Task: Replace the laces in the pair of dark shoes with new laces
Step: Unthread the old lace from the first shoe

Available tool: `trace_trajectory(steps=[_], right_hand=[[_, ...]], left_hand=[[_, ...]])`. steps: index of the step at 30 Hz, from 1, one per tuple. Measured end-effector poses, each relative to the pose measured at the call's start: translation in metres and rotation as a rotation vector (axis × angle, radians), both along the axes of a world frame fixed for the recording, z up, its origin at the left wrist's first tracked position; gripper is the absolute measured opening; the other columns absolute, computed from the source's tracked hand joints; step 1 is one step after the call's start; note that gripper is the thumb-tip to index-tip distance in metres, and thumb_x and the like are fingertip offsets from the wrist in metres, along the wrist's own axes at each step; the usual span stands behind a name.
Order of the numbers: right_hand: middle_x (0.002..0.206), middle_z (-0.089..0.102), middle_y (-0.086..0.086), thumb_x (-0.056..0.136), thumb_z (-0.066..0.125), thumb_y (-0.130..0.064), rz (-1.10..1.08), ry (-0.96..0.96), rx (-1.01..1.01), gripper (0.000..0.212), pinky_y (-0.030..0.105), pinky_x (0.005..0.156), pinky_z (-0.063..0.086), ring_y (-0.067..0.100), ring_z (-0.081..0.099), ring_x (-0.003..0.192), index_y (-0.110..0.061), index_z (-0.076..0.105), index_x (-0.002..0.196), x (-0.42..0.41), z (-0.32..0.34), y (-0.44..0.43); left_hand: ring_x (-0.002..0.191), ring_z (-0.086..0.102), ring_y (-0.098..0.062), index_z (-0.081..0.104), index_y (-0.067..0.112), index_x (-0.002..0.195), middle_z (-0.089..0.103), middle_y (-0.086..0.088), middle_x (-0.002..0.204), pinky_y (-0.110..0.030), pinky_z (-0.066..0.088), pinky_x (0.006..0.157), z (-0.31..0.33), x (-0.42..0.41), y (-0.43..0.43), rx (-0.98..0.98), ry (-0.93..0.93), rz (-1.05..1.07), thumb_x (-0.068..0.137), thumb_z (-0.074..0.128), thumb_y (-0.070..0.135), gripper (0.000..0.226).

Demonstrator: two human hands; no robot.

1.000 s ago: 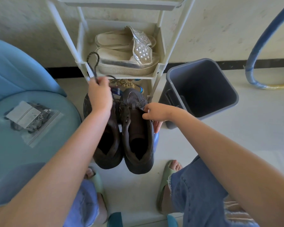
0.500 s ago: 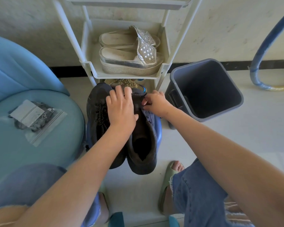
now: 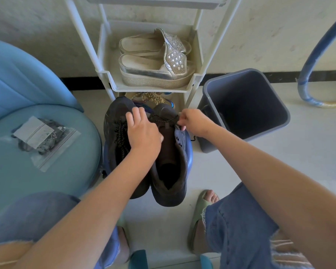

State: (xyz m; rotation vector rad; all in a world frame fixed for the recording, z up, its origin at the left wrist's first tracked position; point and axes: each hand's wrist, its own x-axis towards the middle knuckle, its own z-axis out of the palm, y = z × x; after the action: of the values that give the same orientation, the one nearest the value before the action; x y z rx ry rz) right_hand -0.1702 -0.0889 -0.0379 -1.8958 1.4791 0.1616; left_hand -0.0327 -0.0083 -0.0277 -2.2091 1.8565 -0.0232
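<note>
— Whereabouts of the pair of dark shoes [image 3: 163, 195]?
— Just in front of the shoe rack [image 3: 105, 76], side by side on a blue stool [image 3: 189, 152], toes toward the rack. Pinching the old lace [image 3: 163, 119] at the toe end of the right-hand shoe [image 3: 179, 160] with the right hand [image 3: 194, 121], fingertips closed on it. Pressing across both shoes with the left hand [image 3: 144, 134], fingers spread, gripping nothing.
— Likely to go wrong?
— Could jam the lace in an eyelet by tugging sideways. Could tip the shoes off the stool by yanking without that steadying press.
— Hard to make out?
— Cannot tell the count of threaded eyelets, hidden under both hands. Bag of new laces [image 3: 44, 136] left of the rack on a blue seat [image 3: 17, 171], contents masked by a label. No clear view of the rack's bottom shelf, blocked by the toes.
</note>
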Motion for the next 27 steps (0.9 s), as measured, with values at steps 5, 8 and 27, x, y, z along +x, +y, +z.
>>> trace_trajectory(steps=[5, 8, 27], right_hand=[[0.104, 0.066, 0.014, 0.093, 0.055, -0.004, -0.360, 0.053, -0.142, 0.018, 0.044, 0.086, 0.054, 0.029, 0.066, 0.096, 0.000, 0.059, 0.111, -0.019, 0.012, -0.013], [0.104, 0.065, 0.010, 0.095, 0.051, -0.003, -0.726, -0.094, -0.298, 0.022, 0.036, 0.070, 0.059, 0.025, 0.070, 0.081, -0.003, 0.053, 0.117, -0.040, 0.027, -0.021], [0.103, 0.061, 0.008, 0.091, 0.063, -0.029, 0.029, -0.076, 0.007, 0.026, 0.042, 0.098, 0.043, 0.029, 0.054, 0.109, -0.008, 0.062, 0.106, 0.004, -0.012, -0.006]], left_hand=[[0.131, 0.024, -0.031, 0.063, 0.011, 0.118, 0.030, -0.012, 0.137, -0.037, 0.015, 0.113, -0.002, 0.008, 0.001, 0.051, -0.031, -0.020, 0.098, 0.040, 0.024, 0.033], [0.128, 0.026, -0.030, 0.065, 0.013, 0.111, 0.030, -0.011, 0.136, -0.037, 0.019, 0.110, 0.000, 0.014, 0.003, 0.067, -0.015, 0.023, 0.094, 0.043, 0.017, 0.028], [0.099, 0.062, -0.032, 0.047, 0.003, 0.116, 0.063, -0.013, 0.108, -0.033, 0.037, 0.065, -0.007, 0.007, -0.012, 0.132, 0.311, 0.130, 0.096, 0.048, 0.037, 0.039]])
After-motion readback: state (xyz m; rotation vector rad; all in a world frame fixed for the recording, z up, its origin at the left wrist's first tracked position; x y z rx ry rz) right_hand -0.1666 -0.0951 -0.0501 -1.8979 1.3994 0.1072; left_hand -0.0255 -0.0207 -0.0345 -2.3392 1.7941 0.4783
